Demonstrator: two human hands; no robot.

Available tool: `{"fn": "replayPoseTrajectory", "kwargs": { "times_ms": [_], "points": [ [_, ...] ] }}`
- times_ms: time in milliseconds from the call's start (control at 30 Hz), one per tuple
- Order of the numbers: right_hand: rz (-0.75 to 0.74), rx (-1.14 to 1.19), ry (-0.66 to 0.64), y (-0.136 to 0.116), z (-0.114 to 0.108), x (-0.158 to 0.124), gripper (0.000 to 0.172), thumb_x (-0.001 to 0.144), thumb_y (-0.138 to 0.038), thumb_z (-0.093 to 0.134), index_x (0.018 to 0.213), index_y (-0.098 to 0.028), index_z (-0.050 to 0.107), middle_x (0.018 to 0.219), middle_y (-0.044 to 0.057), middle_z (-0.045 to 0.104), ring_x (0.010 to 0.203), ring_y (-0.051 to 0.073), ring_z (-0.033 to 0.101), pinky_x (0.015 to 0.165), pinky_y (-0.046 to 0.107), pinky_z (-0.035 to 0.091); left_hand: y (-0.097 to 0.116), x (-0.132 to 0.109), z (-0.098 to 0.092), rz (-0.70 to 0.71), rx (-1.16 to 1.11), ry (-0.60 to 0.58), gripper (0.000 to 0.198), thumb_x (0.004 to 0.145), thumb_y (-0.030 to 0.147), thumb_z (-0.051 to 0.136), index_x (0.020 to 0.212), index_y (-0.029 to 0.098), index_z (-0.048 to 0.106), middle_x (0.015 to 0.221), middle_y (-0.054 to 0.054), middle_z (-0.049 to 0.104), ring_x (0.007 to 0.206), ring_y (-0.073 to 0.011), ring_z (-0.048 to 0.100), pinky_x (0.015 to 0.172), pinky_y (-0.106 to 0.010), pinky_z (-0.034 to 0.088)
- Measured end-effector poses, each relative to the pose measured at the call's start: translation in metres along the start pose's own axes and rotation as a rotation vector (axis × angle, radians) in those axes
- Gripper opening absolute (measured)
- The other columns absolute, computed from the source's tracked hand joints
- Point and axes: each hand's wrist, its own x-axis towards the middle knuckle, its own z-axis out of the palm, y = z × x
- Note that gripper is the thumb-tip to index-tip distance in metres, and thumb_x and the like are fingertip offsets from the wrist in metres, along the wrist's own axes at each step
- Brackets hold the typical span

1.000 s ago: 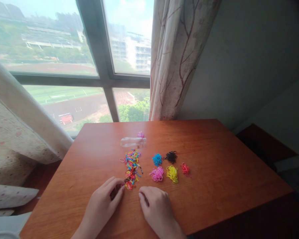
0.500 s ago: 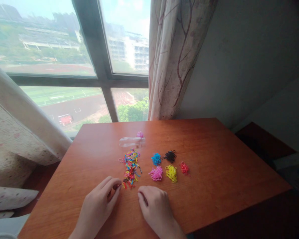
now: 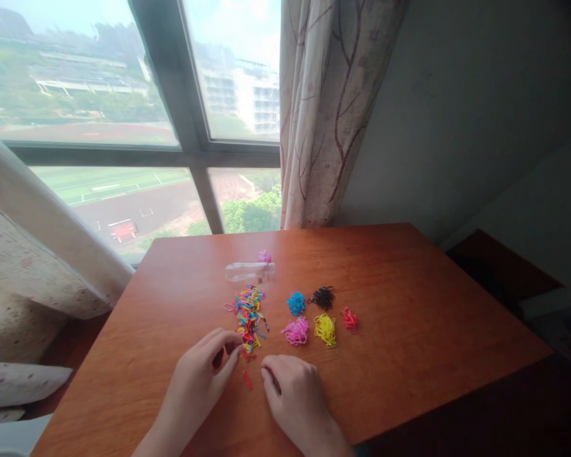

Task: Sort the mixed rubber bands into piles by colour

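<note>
A mixed heap of small coloured rubber bands (image 3: 248,317) lies on the wooden table (image 3: 433,317). Right of it sit sorted little piles: blue (image 3: 295,303), black (image 3: 322,297), pink (image 3: 297,331), yellow (image 3: 325,329) and red (image 3: 349,320). My left hand (image 3: 197,384) rests at the heap's near end, fingers curled with the tips pinched together. A single red band (image 3: 247,379) lies on the table between my hands. My right hand (image 3: 292,400) lies palm down just right of it, fingers loosely curled, holding nothing that I can see.
A small clear plastic bottle (image 3: 247,271) lies on its side behind the heap, a pink cap (image 3: 264,256) beside it. Window and patterned curtain (image 3: 323,114) stand behind the table; a white curtain hangs left. The table's right edge drops to a dark floor.
My left hand has drawn a red band out of the heap's near end; it now lies alone between my hands. The right hand has barely moved.
</note>
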Motion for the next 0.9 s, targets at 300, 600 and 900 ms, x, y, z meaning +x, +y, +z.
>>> {"fn": "replayPoseTrajectory", "kwargs": {
  "times_ms": [300,600,900],
  "points": [
    [0.071,-0.06,-0.125,0.001,-0.003,0.003,0.015,0.083,-0.011,0.054,0.084,-0.022,0.064,0.082,0.0,0.071,0.076,0.016,0.066,0.063,0.022,0.035,0.075,0.062,0.033,0.184,-0.037,-0.193,0.015,0.085,0.015,0.053,0.084,0.021,0.067,0.081,-0.001,0.068,0.071,-0.0124,0.061,0.062,-0.02,0.045],
    [0.11,-0.048,-0.213,0.001,0.0,0.006,0.024,0.077,-0.008,0.055,0.086,-0.022,0.072,0.087,0.004,0.075,0.082,0.023,0.071,0.066,0.025,0.043,0.135,0.134,0.103,0.328,0.107,-0.413,0.015,0.079,0.018,0.06,0.083,0.025,0.072,0.086,-0.001,0.073,0.076,-0.0166,0.067,0.063,-0.022,0.047],
    [0.062,0.012,-0.142,0.005,0.003,0.005,0.021,0.078,-0.009,0.055,0.085,-0.021,0.07,0.088,0.004,0.074,0.082,0.021,0.07,0.068,0.024,0.043,0.13,0.143,0.108,0.321,0.152,-0.457,0.019,0.08,0.021,0.06,0.091,0.028,0.074,0.091,-0.002,0.074,0.078,-0.0185,0.069,0.066,-0.025,0.05]
  ]
}}
